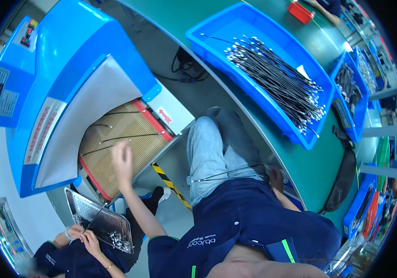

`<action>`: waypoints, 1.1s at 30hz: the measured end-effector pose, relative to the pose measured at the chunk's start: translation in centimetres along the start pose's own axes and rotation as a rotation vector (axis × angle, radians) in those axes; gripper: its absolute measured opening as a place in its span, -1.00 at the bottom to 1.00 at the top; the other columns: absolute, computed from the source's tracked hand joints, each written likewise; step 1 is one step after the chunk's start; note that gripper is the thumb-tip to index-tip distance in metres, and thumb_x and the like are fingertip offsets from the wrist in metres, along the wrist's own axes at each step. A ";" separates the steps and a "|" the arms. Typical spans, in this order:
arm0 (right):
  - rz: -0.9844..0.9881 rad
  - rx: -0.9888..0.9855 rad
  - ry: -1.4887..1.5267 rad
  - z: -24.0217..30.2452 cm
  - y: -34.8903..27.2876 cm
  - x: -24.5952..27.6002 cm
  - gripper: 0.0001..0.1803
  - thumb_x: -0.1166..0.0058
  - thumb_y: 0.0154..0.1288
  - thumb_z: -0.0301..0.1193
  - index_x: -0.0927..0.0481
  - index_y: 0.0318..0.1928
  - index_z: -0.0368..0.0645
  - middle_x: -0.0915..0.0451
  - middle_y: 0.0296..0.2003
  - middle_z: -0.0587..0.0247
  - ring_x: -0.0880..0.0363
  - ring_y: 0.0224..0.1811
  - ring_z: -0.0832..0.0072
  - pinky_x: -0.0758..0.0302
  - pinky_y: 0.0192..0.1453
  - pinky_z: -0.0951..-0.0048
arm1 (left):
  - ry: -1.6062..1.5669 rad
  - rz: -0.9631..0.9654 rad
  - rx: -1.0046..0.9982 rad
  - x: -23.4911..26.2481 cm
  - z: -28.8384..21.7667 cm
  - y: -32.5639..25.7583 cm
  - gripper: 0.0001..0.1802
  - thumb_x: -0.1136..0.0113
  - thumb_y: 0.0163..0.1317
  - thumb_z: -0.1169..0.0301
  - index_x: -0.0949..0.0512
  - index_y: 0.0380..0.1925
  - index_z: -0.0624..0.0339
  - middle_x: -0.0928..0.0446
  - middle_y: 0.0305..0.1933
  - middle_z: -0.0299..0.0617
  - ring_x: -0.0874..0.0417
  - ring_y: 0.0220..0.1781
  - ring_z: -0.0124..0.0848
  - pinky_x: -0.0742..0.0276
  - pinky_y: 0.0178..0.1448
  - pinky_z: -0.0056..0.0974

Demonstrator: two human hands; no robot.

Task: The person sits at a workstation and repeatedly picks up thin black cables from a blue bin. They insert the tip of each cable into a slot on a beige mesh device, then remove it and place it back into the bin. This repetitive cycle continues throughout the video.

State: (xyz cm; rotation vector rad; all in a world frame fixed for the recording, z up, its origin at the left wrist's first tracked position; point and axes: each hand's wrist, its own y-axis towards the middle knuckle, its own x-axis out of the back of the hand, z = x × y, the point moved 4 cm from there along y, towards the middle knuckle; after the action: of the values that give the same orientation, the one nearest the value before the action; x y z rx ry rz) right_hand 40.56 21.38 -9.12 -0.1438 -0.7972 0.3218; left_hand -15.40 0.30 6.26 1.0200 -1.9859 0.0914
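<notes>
My left hand (122, 160) is over the slatted tan conveyor belt (97, 167) of a blue machine (82, 41). Its fingers look bunched but are smeared by motion, and whether they hold anything does not show. Close by its fingertips lies a thin black cable (101, 149) with a metal end. Further up the belt are more black cables (136, 135), spaced apart. At my right side, my right hand (276, 178) is closed around several black cables (228, 173), which stretch across my lap with their metal ends at my left thigh.
A blue bin (254, 18) full of black cables stands on the green table (319, 171) to my right, with smaller blue bins (346, 92) beyond. At lower left, a co-worker's hands (87, 236) hold a cable by a metal tray (126, 227) of small parts.
</notes>
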 end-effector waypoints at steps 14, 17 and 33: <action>0.233 -0.547 -0.088 -11.0 -6.0 -2.5 -0.72 0.01 0.34 -0.35 -0.53 -0.05 -0.27 -0.56 -0.07 -0.06 -0.57 -0.02 0.22 -0.46 0.03 0.30 | -0.149 0.691 -0.201 -18.4 -12.7 -14.9 -0.60 -0.20 0.18 0.31 -0.50 0.04 0.10 -0.43 0.10 -0.12 -0.32 0.26 -0.17 -0.05 0.40 0.03; 0.236 -0.568 -0.085 -10.6 -6.3 -2.7 -0.72 0.01 0.33 -0.34 -0.53 -0.06 -0.27 -0.56 -0.07 -0.07 -0.57 -0.02 0.21 -0.46 0.03 0.29 | -0.117 0.690 -0.217 -19.8 -12.1 -16.1 -0.63 -0.20 0.18 0.29 -0.52 0.01 0.05 -0.43 0.10 -0.14 -0.31 0.27 -0.16 0.06 0.43 0.16; 0.310 -0.538 -0.133 -9.4 -7.1 -3.2 -0.70 0.02 0.31 -0.32 -0.54 -0.09 -0.29 -0.56 -0.09 -0.13 -0.57 -0.03 0.14 -0.47 0.03 0.24 | -0.265 0.728 -0.271 -21.5 -12.0 -17.6 -0.67 -0.27 0.10 0.23 -0.59 -0.15 0.10 -0.57 -0.20 -0.23 -0.51 -0.02 -0.27 -0.13 0.35 -0.06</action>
State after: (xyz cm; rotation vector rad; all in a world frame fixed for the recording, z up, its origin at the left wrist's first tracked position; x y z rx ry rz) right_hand 46.83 13.57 -16.06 -0.7625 -0.9816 0.4057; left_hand 10.73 7.13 -7.41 0.1052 -2.4446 0.0793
